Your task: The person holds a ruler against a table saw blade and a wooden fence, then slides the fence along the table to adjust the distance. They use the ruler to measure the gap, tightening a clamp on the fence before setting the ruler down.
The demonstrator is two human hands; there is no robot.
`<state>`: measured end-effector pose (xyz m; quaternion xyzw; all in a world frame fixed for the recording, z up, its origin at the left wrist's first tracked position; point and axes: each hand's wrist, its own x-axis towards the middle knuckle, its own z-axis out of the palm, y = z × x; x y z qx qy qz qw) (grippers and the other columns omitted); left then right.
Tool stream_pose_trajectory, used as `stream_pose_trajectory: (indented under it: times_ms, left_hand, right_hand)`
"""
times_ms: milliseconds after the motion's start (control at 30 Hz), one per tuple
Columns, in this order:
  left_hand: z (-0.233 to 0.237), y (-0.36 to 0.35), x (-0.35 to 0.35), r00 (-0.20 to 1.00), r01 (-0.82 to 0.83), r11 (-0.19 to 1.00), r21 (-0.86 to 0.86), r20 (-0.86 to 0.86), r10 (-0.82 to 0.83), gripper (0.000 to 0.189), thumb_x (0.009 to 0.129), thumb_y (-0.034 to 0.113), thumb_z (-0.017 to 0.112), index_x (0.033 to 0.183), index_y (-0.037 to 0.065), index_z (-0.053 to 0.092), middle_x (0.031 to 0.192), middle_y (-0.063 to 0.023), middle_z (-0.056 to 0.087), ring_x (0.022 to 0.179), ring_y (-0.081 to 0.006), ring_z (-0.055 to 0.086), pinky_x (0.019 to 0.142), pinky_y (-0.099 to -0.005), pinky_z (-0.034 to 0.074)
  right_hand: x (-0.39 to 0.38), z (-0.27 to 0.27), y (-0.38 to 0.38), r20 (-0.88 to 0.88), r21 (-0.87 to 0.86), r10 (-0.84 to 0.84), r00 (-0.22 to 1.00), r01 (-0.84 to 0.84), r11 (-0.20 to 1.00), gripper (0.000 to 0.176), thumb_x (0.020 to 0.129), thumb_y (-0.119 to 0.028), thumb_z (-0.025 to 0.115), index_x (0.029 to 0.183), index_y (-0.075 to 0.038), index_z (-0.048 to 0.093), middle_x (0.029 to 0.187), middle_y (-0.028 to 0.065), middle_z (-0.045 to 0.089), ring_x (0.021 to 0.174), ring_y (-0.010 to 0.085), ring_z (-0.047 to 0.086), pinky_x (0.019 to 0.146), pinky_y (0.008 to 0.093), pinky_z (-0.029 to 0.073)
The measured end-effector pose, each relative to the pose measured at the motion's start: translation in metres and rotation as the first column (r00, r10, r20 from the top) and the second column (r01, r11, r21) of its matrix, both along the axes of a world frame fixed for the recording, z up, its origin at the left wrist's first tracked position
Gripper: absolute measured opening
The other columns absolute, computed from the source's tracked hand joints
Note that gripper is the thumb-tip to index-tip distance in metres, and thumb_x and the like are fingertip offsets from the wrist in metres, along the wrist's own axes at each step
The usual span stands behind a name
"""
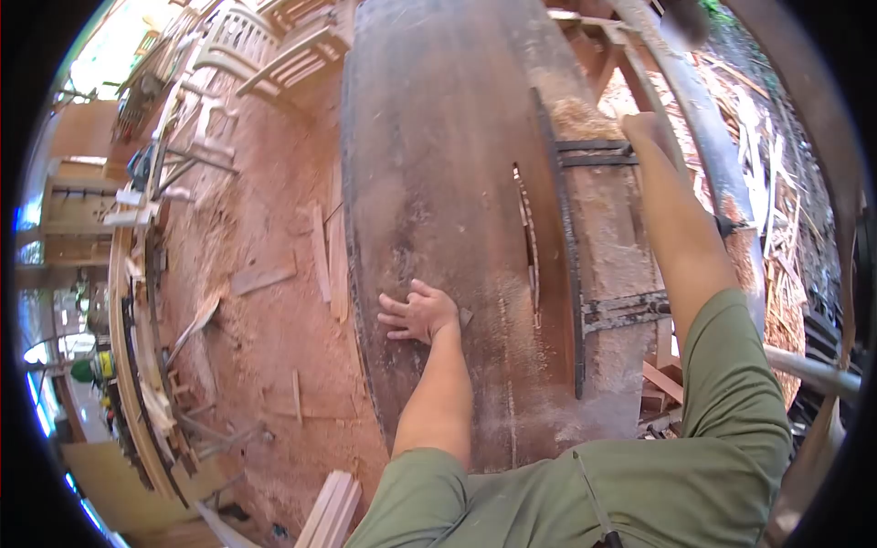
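Note:
A large worn saw table (438, 119) stretches out before me, dusted with sawdust. My left hand (420, 315) lies on its left part, fingers spread, holding nothing. Right of that hand, a long slot holds what looks like a saw blade (527, 237). A dark straight fence (565, 247) runs lengthwise beside the blade, joined on its right to two metal cross arms (598, 153). My right hand (642, 126) is reached out at the outer end of the far arm. It looks closed, but its fingers and whatever they grip are hidden.
Sawdust heaps (580, 119) lie at the table's far right. Wood scraps (263, 274) litter the reddish floor on the left. Wooden chairs (239, 41) stand at the back left, and long boards (137, 365) are stacked at the left. A metal pipe (813, 370) juts in at right.

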<state>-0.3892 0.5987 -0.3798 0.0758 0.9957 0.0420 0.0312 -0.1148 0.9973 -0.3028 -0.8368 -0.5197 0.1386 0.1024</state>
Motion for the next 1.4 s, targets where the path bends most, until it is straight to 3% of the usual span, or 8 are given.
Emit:
stream_pose_trajectory:
  times_ms: [300, 400, 500, 733, 933, 1100, 1200, 1400]
  left_hand:
    - [-0.001, -0.002, 0.001, 0.999, 0.029, 1.000, 0.000, 0.026, -0.029, 0.062, 0.108, 0.047, 0.035, 0.112, -0.001, 0.074, 0.164, -0.0125, 0.022, 0.152, -0.0458, 0.020, 0.120, -0.0692, 0.018]
    - [0.005, 0.003, 0.003, 1.000, 0.023, 0.999, -0.027, 0.022, -0.022, 0.060, 0.108, 0.047, 0.034, 0.114, 0.002, 0.074, 0.164, -0.0129, 0.024, 0.152, -0.0458, 0.021, 0.119, -0.0696, 0.019]
    - [-0.001, 0.003, 0.001, 0.999, 0.041, 0.997, -0.065, 0.027, -0.039, 0.060, 0.108, 0.047, 0.033, 0.115, 0.004, 0.074, 0.163, -0.0121, 0.024, 0.152, -0.0453, 0.020, 0.119, -0.0700, 0.018]
    - [-0.014, -0.003, -0.001, 0.997, 0.041, 0.999, -0.013, -0.060, -0.042, 0.060, 0.107, 0.048, 0.038, 0.107, 0.002, 0.076, 0.161, -0.0123, 0.022, 0.151, -0.0495, 0.019, 0.116, -0.0738, 0.022]
    - [-0.020, -0.006, -0.001, 0.991, 0.041, 0.997, 0.062, -0.132, -0.033, 0.056, 0.105, 0.047, 0.042, 0.103, 0.005, 0.079, 0.160, -0.0121, 0.028, 0.150, -0.0486, 0.022, 0.115, -0.0737, 0.023]
    - [-0.012, -0.002, 0.001, 0.995, -0.002, 0.996, 0.090, -0.101, 0.012, 0.055, 0.105, 0.047, 0.043, 0.104, 0.006, 0.079, 0.161, -0.0112, 0.027, 0.152, -0.0447, 0.021, 0.118, -0.0708, 0.020]
    - [0.007, -0.001, 0.004, 0.999, -0.009, 0.999, -0.051, 0.048, 0.012, 0.055, 0.106, 0.047, 0.041, 0.112, 0.006, 0.077, 0.162, -0.0097, 0.026, 0.153, -0.0438, 0.021, 0.118, -0.0699, 0.021]
    - [0.001, -0.001, 0.003, 1.000, -0.006, 0.998, 0.059, 0.004, 0.006, 0.056, 0.106, 0.046, 0.041, 0.111, 0.003, 0.076, 0.162, -0.0112, 0.024, 0.153, -0.0454, 0.019, 0.119, -0.0694, 0.020]
  right_hand:
    - [0.046, 0.001, -0.011, 0.318, 0.246, 0.734, 0.600, -0.800, 0.548, 0.036, 0.088, -0.039, 0.077, 0.080, -0.004, 0.069, 0.082, 0.0175, 0.069, 0.086, 0.0348, 0.067, 0.083, 0.0441, 0.051]
    - [0.041, -0.075, -0.018, -0.473, 0.754, 0.354, 0.807, 0.163, 0.637, 0.045, 0.083, -0.042, 0.081, 0.109, -0.007, 0.070, 0.094, 0.0139, 0.068, 0.084, 0.0291, 0.064, 0.092, 0.0416, 0.051]
    - [-0.011, 0.009, -0.058, -0.960, -0.224, -0.281, -0.003, 0.612, 0.758, 0.055, 0.082, -0.039, 0.080, 0.119, -0.004, 0.061, 0.112, 0.0173, 0.054, 0.101, 0.0342, 0.057, 0.094, 0.0539, 0.048]
    - [0.070, 0.012, -0.008, -0.646, -0.250, 0.053, 0.762, -0.277, 0.928, 0.048, 0.082, -0.020, 0.077, 0.126, -0.010, 0.060, 0.104, 0.0100, 0.059, 0.085, 0.0250, 0.061, 0.077, 0.0469, 0.054]
    - [0.082, -0.025, 0.039, -0.416, -0.296, 0.474, 0.776, -0.608, 0.737, 0.038, 0.084, -0.035, 0.080, 0.113, -0.012, 0.072, 0.101, 0.0104, 0.071, 0.083, 0.0259, 0.069, 0.077, 0.0497, 0.056]
    - [0.019, 0.065, -0.015, 0.015, -0.458, 1.000, 0.014, -0.889, 0.019, 0.011, 0.079, -0.015, 0.066, 0.080, -0.014, 0.076, 0.082, 0.0105, 0.073, 0.082, 0.0311, 0.071, 0.072, 0.0434, 0.055]
    - [0.022, 0.087, 0.001, 0.293, -0.013, 0.684, 0.668, -0.713, 0.701, 0.020, 0.086, -0.018, 0.065, 0.099, -0.007, 0.076, 0.089, 0.0181, 0.074, 0.093, 0.0359, 0.073, 0.080, 0.0470, 0.057]
    - [0.030, 0.050, -0.010, 0.148, -0.117, 0.866, 0.477, -0.861, 0.495, 0.018, 0.078, -0.013, 0.069, 0.091, -0.004, 0.078, 0.097, 0.0203, 0.075, 0.100, 0.0392, 0.072, 0.088, 0.0464, 0.056]
